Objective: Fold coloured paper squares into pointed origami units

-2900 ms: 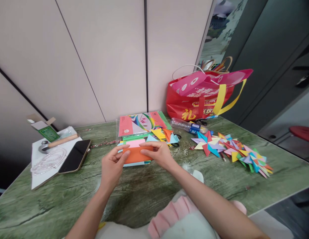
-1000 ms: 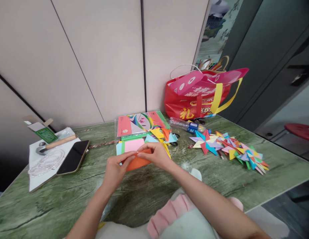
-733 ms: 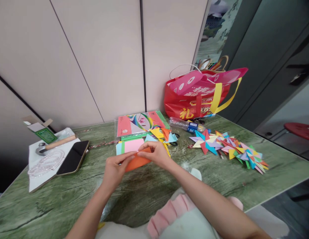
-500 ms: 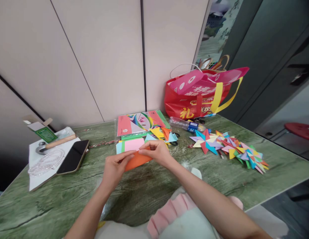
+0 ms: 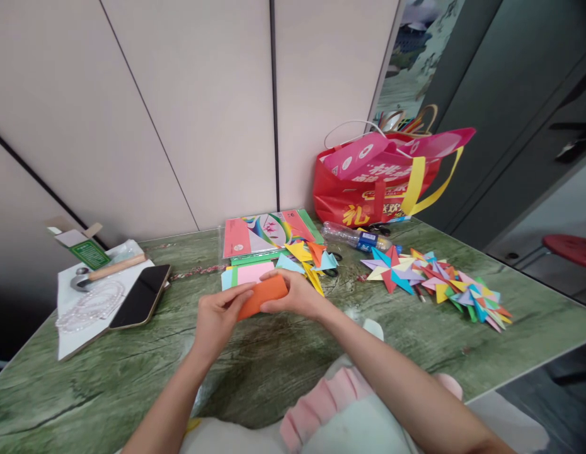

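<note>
Between my two hands, above the green marbled table (image 5: 255, 372), is a folded piece of orange paper (image 5: 262, 297). My left hand (image 5: 220, 312) pinches its left end, thumb in front and fingers behind. At the right end my right hand (image 5: 293, 293) grips it between thumb and fingers. Just behind lie a pink paper sheet (image 5: 254, 272) on a small stack and several folded paper pieces (image 5: 300, 252) in yellow, orange and light blue. Black scissor handles (image 5: 331, 272) peek out beside them.
Folded paper stars (image 5: 391, 270) lie to the right, with a plastic bottle (image 5: 352, 237) and a red bag (image 5: 350, 189) behind. Paper packs (image 5: 236, 236) rest against the wall. On the left are a phone (image 5: 140, 296), a bead string (image 5: 92, 306), a wooden-handled tool (image 5: 116, 267) and a green box (image 5: 87, 249).
The orange paper has turned so its broad face shows, and it looks shorter and more compact. My right hand has shifted its hold to the paper's right end.
</note>
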The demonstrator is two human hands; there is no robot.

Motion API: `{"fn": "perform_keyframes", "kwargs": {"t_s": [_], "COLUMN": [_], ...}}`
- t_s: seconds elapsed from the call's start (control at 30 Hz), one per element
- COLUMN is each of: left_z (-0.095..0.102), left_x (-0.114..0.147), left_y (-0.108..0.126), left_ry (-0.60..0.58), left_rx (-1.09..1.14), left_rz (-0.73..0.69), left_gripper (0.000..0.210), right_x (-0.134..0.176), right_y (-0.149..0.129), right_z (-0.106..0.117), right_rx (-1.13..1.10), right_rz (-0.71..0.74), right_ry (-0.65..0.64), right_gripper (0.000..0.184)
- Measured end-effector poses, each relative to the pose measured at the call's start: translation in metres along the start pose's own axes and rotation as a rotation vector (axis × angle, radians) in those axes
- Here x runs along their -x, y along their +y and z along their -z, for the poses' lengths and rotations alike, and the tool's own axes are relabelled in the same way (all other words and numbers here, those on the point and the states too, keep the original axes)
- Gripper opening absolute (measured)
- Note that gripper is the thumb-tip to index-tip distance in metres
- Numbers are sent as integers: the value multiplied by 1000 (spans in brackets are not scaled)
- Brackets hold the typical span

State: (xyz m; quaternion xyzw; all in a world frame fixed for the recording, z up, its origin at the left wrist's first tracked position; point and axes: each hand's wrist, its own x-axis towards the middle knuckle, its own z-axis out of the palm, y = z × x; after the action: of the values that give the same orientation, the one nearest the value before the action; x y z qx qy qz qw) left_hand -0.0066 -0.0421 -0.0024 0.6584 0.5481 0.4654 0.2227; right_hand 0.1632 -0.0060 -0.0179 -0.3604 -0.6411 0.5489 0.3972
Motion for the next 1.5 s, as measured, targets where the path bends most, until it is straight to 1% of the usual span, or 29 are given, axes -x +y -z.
{"fn": "perform_keyframes", "kwargs": {"t_s": [0.07, 0.13, 0.27, 0.4, 0.53, 0.63, 0.77, 0.97, 1.13, 1.27, 1.33, 1.43, 1.5], "left_z": [0, 0, 0, -1, -1, 1, 2, 2, 3, 3, 3, 2, 3], "left_x": [0, -1, -1, -1, -1, -3, -5, -6, -6, -6, -7, -8, -8], "left_y": [0, -1, -1, -3, -4, -4, -4, -6, -6, -7, -7, -9, -10], "left_ry": [7, 17, 30, 39, 60, 68, 99, 111, 107, 116, 120, 106, 91], "left_rx": [8, 15, 42, 52, 43, 50, 49, 25, 26, 10, -4, -5, -1], "left_rz": [4, 11, 34, 35, 39, 43, 62, 66, 58, 65, 62, 57, 56], "left_gripper": [18, 18, 17, 18, 19, 19, 18, 17, 17, 18, 19, 20, 20], "right_x": [1, 2, 1, -1, -3, -4, -7, -8, -10, -11, -10, -9, -10], "right_y": [-2, -3, -4, 0, 4, 6, 8, 11, 11, 9, 9, 9, 9], "right_z": [-1, -2, -3, -2, -1, -1, 3, 8, 9, 9, 10, 11, 10], "right_rx": [13, -16, -72, -109, -84, -151, -227, -235, -245, -202, -192, -196, -208], "right_rz": [2, -27, -45, -53, -50, -46, -86, -106, -106, -82, -93, -114, -93], "right_ry": [-16, -31, -41, -36, 17, 37, 57, 58, 93, 76, 56, 39, 42], "right_gripper": [41, 35, 28, 28, 30, 35, 38, 39, 42, 40, 39, 38, 36]}}
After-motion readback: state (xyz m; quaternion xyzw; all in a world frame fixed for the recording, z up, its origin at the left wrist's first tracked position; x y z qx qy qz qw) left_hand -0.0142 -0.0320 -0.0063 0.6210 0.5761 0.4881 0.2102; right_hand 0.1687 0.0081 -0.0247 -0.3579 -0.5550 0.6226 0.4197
